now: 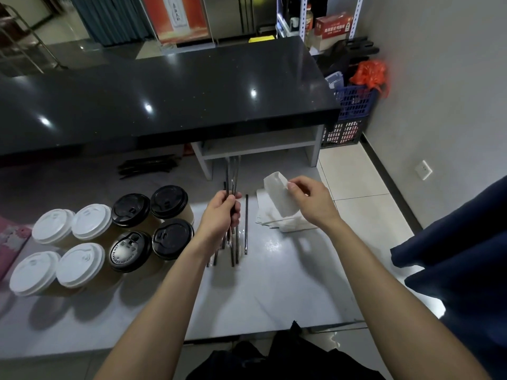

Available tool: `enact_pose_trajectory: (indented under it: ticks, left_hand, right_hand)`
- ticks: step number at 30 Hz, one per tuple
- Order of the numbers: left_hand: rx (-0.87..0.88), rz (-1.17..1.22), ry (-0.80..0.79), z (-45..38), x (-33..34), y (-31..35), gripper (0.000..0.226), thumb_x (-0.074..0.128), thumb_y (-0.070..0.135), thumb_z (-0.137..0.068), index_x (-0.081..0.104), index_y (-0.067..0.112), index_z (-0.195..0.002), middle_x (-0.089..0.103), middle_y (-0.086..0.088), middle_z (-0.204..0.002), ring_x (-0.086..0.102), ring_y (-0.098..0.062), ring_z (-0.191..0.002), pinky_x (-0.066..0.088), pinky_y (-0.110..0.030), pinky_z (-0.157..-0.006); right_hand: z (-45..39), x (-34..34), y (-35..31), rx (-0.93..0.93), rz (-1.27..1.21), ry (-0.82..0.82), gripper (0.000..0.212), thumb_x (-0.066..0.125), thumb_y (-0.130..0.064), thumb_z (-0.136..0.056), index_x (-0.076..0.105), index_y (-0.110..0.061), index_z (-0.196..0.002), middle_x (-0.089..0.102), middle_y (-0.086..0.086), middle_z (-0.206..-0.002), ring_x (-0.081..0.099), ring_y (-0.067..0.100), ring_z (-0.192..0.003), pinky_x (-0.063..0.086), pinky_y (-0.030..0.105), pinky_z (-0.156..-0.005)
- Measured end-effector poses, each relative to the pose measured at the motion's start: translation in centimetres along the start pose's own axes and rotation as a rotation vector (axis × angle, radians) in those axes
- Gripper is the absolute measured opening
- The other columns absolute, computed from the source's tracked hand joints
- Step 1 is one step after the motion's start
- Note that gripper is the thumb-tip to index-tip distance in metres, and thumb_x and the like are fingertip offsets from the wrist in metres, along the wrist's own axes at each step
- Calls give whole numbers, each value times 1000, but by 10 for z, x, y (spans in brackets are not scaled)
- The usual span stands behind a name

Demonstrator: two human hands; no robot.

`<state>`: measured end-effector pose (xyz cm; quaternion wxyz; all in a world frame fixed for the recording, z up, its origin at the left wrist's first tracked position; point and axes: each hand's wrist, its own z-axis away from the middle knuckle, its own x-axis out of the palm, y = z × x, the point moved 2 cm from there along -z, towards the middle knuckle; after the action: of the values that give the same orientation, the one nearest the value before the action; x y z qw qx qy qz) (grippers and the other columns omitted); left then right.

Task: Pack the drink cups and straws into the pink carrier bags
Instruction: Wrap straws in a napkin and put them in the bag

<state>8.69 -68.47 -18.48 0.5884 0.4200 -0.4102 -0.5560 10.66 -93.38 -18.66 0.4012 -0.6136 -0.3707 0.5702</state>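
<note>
Several lidded paper cups stand at the left of the white worktop (274,283): white-lidded cups (79,266) in front and black-lidded cups (172,238) beside them. My left hand (222,212) grips a few wrapped dark straws (232,171) that point away from me. More straws (246,223) lie on the worktop under and right of that hand. My right hand (310,200) pinches a small white paper bag (279,196), lifted above a stack of similar white bags (288,224). A pink carrier bag (11,239) shows at the far left edge.
A raised black counter (164,100) runs across behind the worktop, with a white shelf (260,146) under it. A bundle of dark straws (148,165) lies at the back. Blue crates (354,111) stand on the floor at the right. Dark clothing (461,256) hangs at the right.
</note>
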Motion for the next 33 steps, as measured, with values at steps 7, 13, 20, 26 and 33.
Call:
enact_pose_trajectory:
  ticks: [7,13,20,26,33]
  left_hand:
    - [96,57,-78,4,6,12,17,67,15,-109,69,1,-121,83,-16,-109,78,-23,-86,58,-26,-65]
    - [8,161,-34,-5,8,-1,22,66,12,-109,70,-5,-123,82,-23,-112,82,-36,-99,68,-34,-78]
    - [4,-360,125,-13,-9,-31,25,52,15,-114,74,7,-106,83,-13,-92,83,-33,-90,69,-51,-84]
    - [155,-788,245,-9,-18,-27,29,51,20,-112,75,25,-97,70,13,-83,62,-4,-73,42,-12,-62]
    - [-211,136,-64,-15,-18,-12,47,38,50,-114,62,10,-106,39,1,-71,25,-11,-51,21,-23,-40]
  right_hand:
    - [2,-5,3,61,-104,-8,19,62,-22,-109,77,-15,-100,72,-11,-89,61,0,-81,46,12,-74]
    - [0,-6,8,87,-113,28,18,63,-24,-107,79,-16,-104,76,-7,-95,65,9,-89,51,26,-84]
    - [0,-2,16,112,-89,15,18,64,-26,-106,79,-17,-103,77,-3,-97,67,16,-93,53,33,-86]
    - [-2,4,12,99,-81,-7,18,64,-26,-106,79,-19,-99,76,-6,-94,65,13,-89,51,29,-81]
    - [-2,-1,-3,76,-168,-67,22,62,-22,-108,76,-24,-92,72,-11,-87,59,-8,-73,45,9,-69]
